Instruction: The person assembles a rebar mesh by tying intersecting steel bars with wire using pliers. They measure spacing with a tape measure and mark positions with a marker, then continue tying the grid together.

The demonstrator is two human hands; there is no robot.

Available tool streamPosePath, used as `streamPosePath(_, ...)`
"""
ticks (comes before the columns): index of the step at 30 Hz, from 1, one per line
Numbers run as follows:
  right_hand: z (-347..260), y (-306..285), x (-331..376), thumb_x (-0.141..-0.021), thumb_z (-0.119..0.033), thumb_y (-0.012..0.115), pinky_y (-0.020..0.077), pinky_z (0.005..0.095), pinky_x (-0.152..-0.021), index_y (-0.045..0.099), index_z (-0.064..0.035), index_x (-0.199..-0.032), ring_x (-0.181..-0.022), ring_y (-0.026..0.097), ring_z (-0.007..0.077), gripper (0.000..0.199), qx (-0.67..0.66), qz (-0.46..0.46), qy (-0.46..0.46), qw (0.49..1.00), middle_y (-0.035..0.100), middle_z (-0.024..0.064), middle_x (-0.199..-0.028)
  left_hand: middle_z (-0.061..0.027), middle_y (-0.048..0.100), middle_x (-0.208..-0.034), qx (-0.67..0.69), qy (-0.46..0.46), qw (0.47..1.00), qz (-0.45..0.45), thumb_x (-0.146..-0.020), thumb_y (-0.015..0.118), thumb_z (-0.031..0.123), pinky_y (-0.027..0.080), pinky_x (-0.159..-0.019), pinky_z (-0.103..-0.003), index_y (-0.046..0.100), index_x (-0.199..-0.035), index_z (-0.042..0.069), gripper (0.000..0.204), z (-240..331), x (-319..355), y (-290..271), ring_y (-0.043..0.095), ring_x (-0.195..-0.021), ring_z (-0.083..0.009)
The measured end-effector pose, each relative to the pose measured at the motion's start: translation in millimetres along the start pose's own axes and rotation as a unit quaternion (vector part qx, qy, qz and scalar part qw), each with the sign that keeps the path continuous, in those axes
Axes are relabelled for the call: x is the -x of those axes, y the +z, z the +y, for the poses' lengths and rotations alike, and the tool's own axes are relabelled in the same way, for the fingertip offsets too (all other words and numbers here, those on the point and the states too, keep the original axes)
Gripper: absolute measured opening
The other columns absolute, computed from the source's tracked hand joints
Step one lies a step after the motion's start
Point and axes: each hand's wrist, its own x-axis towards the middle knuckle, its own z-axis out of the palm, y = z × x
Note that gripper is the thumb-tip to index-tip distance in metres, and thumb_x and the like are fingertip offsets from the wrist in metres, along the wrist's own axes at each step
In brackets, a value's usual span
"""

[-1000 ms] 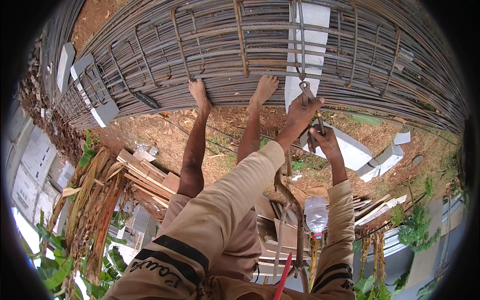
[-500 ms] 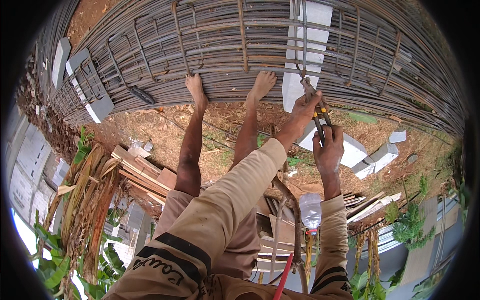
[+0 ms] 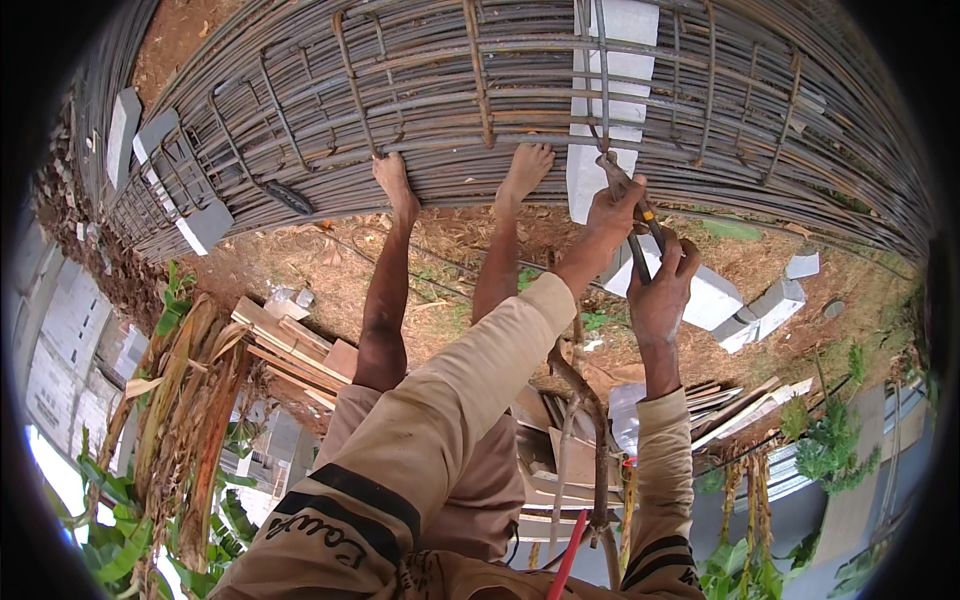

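We have the left hand (image 3: 612,212) clamped round a pair of dark metal pincers with yellow-banded handles (image 3: 617,176), just below the head, and the right hand (image 3: 661,290) with its fingers curled at the handle ends, so the two sit close together on one tool. The pincers' head is at, and seemingly touching, the lower corner of a bent steel-rod stirrup (image 3: 604,90), on the near edge of a long rusty-brown rebar cage (image 3: 478,85). We judge the cage largely assembled, its stirrups set across the long bars, and this corner mid-work; whether its joint is finished, or how many others remain, we cannot tell. Beneath, our bare feet (image 3: 527,172) and a pale rectangular block (image 3: 592,185) rest on a dense bed of thin grey-brown steel bars (image 3: 460,185). Lower lies brown earth strewn with dry grass (image 3: 440,245), bearing more pale blocks (image 3: 770,315); farther out are stacked tan wooden boards (image 3: 285,345) and dried brown plant stems (image 3: 195,410).
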Motion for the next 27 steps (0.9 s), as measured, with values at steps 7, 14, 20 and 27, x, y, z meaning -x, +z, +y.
streamPosePath(7,106,41,-59,-0.087,-0.003,0.067,0.0514,0.0535,-0.09,0.054,-0.0059,-0.135,-0.11,0.06,0.0432,0.05,0.078,-0.039,-0.142,0.986,0.06,0.0202,-0.117,-0.0045,0.069,-0.095,-0.024,0.056,0.998,0.027,-0.094,0.068,0.062,0.045,-0.079,-0.035,0.065,-0.106,0.004,0.059,-18,-32,13,0.058,-0.085,-0.0155)
streamPosePath(14,94,29,-71,-0.094,-0.01,0.067,0.0511,0.0498,-0.088,0.06,-0.01,-0.135,-0.106,0.061,0.0394,0.041,0.15,0.0,-0.149,0.977,0.063,0.0155,-0.113,-0.0021,0.069,-0.092,0.044,0.081,0.994,0.056,-0.098,0.07,0.051,0.046,-0.073,-0.031,0.064,-0.104,0.007,0.045,-18,-36,29,0.061,-0.084,-0.0129)
streamPosePath(20,93,37,-28,-0.101,-0.036,0.068,0.0478,0.0361,-0.052,0.069,-0.004,-0.105,-0.057,0.061,0.021,0.032,-0.308,-0.35,0.185,0.865,0.064,0.0074,-0.067,-0.008,0.075,-0.104,0.015,-0.017,0.997,-0.079,-0.095,0.074,0.046,0.053,-0.09,-0.033,0.062,-0.115,0.011,0.041,-9,-13,-25,0.072,-0.102,-0.0198)
streamPosePath(27,87,20,-40,-0.094,-0.032,0.077,0.052,0.0341,-0.059,0.059,-0.005,-0.119,-0.075,0.063,0.015,0.041,-0.389,-0.483,0.221,0.753,0.066,0.0047,-0.094,-0.0024,0.059,-0.072,0.18,-0.058,0.982,-0.028,-0.096,0.072,0.048,0.053,-0.072,-0.036,0.054,-0.084,0.013,0.042,-5,-15,4,0.062,-0.07,-0.0195)
